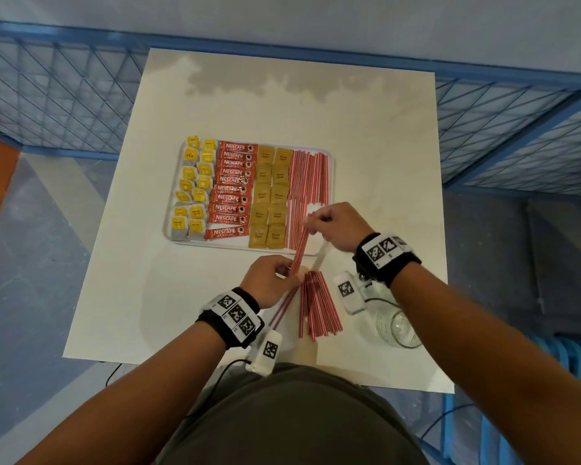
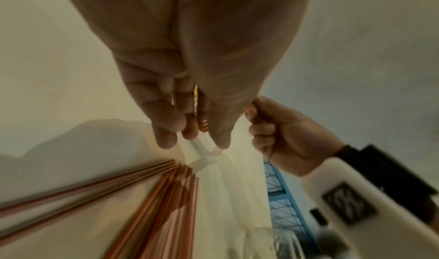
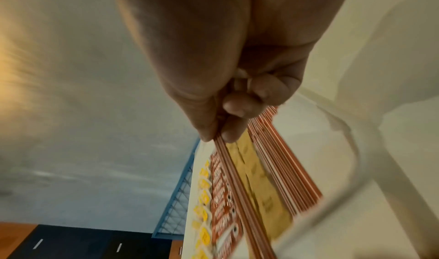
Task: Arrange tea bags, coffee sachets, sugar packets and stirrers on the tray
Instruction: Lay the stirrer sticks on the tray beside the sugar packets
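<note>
Both hands on one small bundle of red-white stirrers, held over tray's near edge.

White table [image 1: 366, 156] carries the white tray [image 1: 330, 156], w/ four groups L to R: yellow tea bags [image 1: 195, 189], red coffee sachets [image 1: 230, 191], brown sugar packets [image 1: 270, 196], then laid stirrers [image 1: 307, 176] along the R side. Near the person, a loose pile of stirrers [image 1: 317, 307] lies on the table, just beside a clear glass jar [image 1: 398, 327] on its side. Held bundle [image 1: 301, 243] runs diagonally from table up across tray edge. Right hand [image 1: 332, 226] pinches its far end, fingers curled round it; left hand [image 1: 270, 283] grips its near part btw thumb & fingers.
</note>
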Demonstrator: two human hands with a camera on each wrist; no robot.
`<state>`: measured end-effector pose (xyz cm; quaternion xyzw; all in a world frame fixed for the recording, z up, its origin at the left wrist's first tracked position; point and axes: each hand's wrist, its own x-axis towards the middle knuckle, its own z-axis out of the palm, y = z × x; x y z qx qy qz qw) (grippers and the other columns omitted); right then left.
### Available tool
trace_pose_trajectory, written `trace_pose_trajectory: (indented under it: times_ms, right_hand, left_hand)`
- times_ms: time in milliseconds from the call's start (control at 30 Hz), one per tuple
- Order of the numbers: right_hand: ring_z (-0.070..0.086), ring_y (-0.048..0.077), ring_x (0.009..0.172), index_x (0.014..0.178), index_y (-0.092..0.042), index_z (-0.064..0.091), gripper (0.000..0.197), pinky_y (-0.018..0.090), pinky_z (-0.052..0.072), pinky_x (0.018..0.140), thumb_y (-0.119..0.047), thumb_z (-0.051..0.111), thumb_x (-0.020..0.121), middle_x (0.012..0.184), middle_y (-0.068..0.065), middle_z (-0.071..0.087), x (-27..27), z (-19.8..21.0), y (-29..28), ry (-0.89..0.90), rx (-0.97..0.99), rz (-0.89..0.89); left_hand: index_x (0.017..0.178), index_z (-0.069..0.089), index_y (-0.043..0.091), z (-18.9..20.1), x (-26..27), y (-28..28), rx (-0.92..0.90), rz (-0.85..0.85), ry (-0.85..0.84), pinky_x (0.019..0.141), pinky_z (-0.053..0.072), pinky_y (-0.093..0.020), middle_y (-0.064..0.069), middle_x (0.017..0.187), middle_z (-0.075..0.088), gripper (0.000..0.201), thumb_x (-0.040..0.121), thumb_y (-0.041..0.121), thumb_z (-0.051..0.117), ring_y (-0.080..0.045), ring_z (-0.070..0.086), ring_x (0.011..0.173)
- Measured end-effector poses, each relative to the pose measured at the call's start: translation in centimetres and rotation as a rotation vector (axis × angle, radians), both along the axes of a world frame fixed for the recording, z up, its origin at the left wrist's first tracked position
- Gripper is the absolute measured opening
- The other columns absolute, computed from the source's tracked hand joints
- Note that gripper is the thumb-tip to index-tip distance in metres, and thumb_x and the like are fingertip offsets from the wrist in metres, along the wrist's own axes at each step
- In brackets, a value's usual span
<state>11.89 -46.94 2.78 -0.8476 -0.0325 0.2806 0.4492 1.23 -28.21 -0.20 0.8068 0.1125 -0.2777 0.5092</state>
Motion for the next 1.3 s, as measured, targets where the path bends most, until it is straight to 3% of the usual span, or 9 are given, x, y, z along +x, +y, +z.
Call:
trace_pose_trajectory:
  times_ms: [67, 167, 233, 300, 400, 633, 800, 1000, 1300]
  right_hand:
    - [0.043, 0.018, 0.052, 0.071, -0.016, 0.075, 0.036, 0.026, 0.038, 0.051, -0.042, 0.068, 0.095, 0.064, 0.017, 0.065, 2.3, 0.6, -0.4, -0.038, -0.047, 0.002]
    - [0.046, 0.007, 0.045, 0.075, -0.010, 0.076, 0.037, 0.020, 0.038, 0.052, -0.039, 0.068, 0.096, 0.057, -0.004, 0.061, 5.5, 1.0, -0.6, -0.093, -0.130, 0.000]
    - [0.047, -0.002, 0.039, 0.076, -0.006, 0.076, 0.036, 0.012, 0.034, 0.046, -0.036, 0.068, 0.096, 0.060, -0.005, 0.063, 7.0, 0.7, -0.6, -0.103, -0.176, 0.001]
    - [0.047, 0.001, 0.038, 0.073, -0.006, 0.075, 0.036, 0.013, 0.034, 0.045, -0.035, 0.069, 0.095, 0.056, -0.005, 0.060, 8.0, -0.2, -0.3, -0.088, -0.227, 0.018]
    - [0.047, 0.008, 0.045, 0.065, -0.006, 0.071, 0.039, 0.023, 0.040, 0.055, -0.033, 0.072, 0.093, 0.052, -0.002, 0.057, 8.6, -2.0, 0.2, -0.031, -0.271, 0.044]
    - [0.040, 0.013, 0.043, 0.057, -0.010, 0.062, 0.042, 0.025, 0.036, 0.051, -0.031, 0.070, 0.094, 0.047, 0.000, 0.046, 8.5, -4.5, 1.1, 0.031, -0.349, 0.118]
    - [0.044, 0.008, 0.042, 0.077, 0.002, 0.077, 0.039, 0.022, 0.040, 0.050, -0.033, 0.070, 0.093, 0.048, -0.003, 0.055, 8.8, -4.9, 1.2, 0.041, -0.394, 0.116]
    - [0.059, 0.021, 0.059, 0.087, 0.002, 0.077, 0.048, 0.037, 0.059, 0.070, -0.046, 0.069, 0.091, 0.067, 0.007, 0.067, 8.8, -4.9, 1.7, 0.050, -0.538, 0.133]
    - [0.068, 0.010, 0.058, 0.081, -0.006, 0.074, 0.041, 0.025, 0.056, 0.064, -0.042, 0.063, 0.096, 0.065, -0.004, 0.071, 3.7, -1.9, 0.5, 0.049, -0.464, 0.090]
  left_hand:
    - [0.102, 0.073, 0.019, -0.8, -0.2, 0.3, 0.116, -0.055, 0.010, 0.075, 0.050, -0.026, 0.005, 0.086, 0.070, 0.023, 0.082, 0.027, 0.079, -0.008, 0.062, 0.073]
    - [0.106, 0.070, 0.018, -1.4, -0.5, 0.6, 0.276, -0.151, 0.038, 0.074, 0.045, -0.016, 0.009, 0.091, 0.068, 0.028, 0.082, 0.030, 0.078, -0.007, 0.062, 0.084]
    - [0.104, 0.069, 0.017, -1.6, -0.4, 0.6, 0.350, -0.193, 0.066, 0.081, 0.050, -0.021, 0.007, 0.094, 0.069, 0.028, 0.082, 0.033, 0.078, -0.012, 0.064, 0.089]
    - [0.097, 0.070, 0.017, -1.8, -0.3, 0.5, 0.422, -0.231, 0.076, 0.084, 0.054, -0.027, 0.005, 0.093, 0.069, 0.027, 0.081, 0.038, 0.078, -0.014, 0.065, 0.090]
    - [0.088, 0.070, 0.016, -1.8, -0.3, -0.1, 0.492, -0.319, 0.080, 0.078, 0.055, -0.031, 0.003, 0.088, 0.068, 0.028, 0.080, 0.042, 0.078, -0.016, 0.065, 0.085]
    - [0.083, 0.060, 0.017, -2.1, -0.5, -1.0, 0.601, -0.493, 0.040, 0.077, 0.056, -0.035, -0.002, 0.087, 0.068, 0.028, 0.083, 0.041, 0.075, -0.023, 0.066, 0.083]
    - [0.092, 0.069, 0.014, -2.2, -0.7, -1.2, 0.624, -0.519, 0.013, 0.075, 0.054, -0.032, -0.003, 0.089, 0.069, 0.017, 0.088, 0.031, 0.070, -0.023, 0.067, 0.085]
    - [0.083, 0.065, 0.015, -2.1, -0.7, -1.6, 0.663, -0.538, -0.009, 0.066, 0.052, -0.030, 0.001, 0.075, 0.060, 0.010, 0.089, 0.022, 0.062, -0.021, 0.061, 0.073]
    - [0.062, 0.051, 0.018, -2.0, -0.9, -1.7, 0.627, -0.490, 0.018, 0.058, 0.046, -0.028, 0.002, 0.063, 0.055, 0.027, 0.086, 0.020, 0.061, -0.021, 0.061, 0.067]
